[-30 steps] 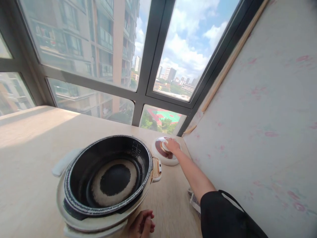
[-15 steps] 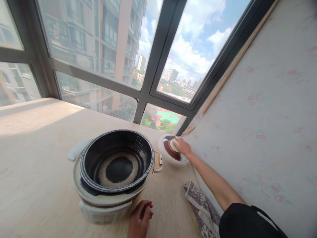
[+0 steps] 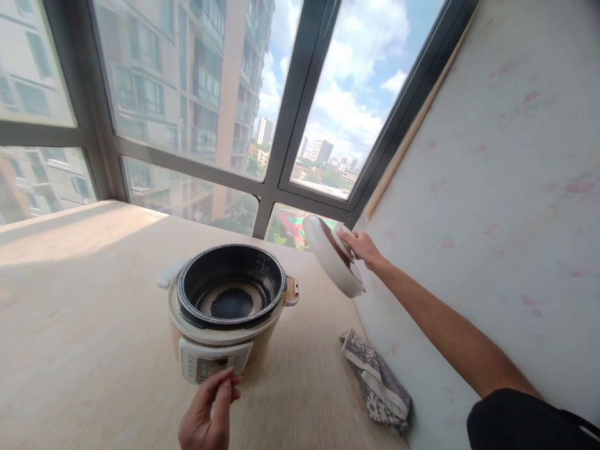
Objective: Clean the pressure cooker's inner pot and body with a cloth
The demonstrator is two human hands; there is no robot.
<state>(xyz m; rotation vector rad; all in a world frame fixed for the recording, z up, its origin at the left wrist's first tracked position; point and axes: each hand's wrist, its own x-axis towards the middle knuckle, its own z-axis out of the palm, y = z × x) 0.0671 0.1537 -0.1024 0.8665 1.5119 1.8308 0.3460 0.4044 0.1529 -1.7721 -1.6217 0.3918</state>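
Note:
A white rice cooker (image 3: 265, 340) stands on the pale surface, its black inner pot (image 3: 210, 269) seated in it, uncovered, with a worn patch on the bottom. My right hand (image 3: 360, 247) grips the knob of the cooker's round lid (image 3: 323, 250), white with a brown centre. The lid hangs tilted on edge, off the surface, between cooker and wall. In front of the control panel (image 3: 192, 362) is my left hand (image 3: 210, 406), thumb and fingertips pinched together with nothing visible in them. Whether the fingertips touch the panel I cannot tell.
A folded grey patterned cloth (image 3: 377, 381) lies at the right edge of the surface, by the flowered wall (image 3: 515, 206). Dark window frames (image 3: 187, 162) rise behind the cooker. The pale stone-like surface (image 3: 84, 350) extends to the left.
My right hand has raised the lid off the surface and tipped it on edge. My left hand has moved left, in front of the control panel. The view has shifted slightly.

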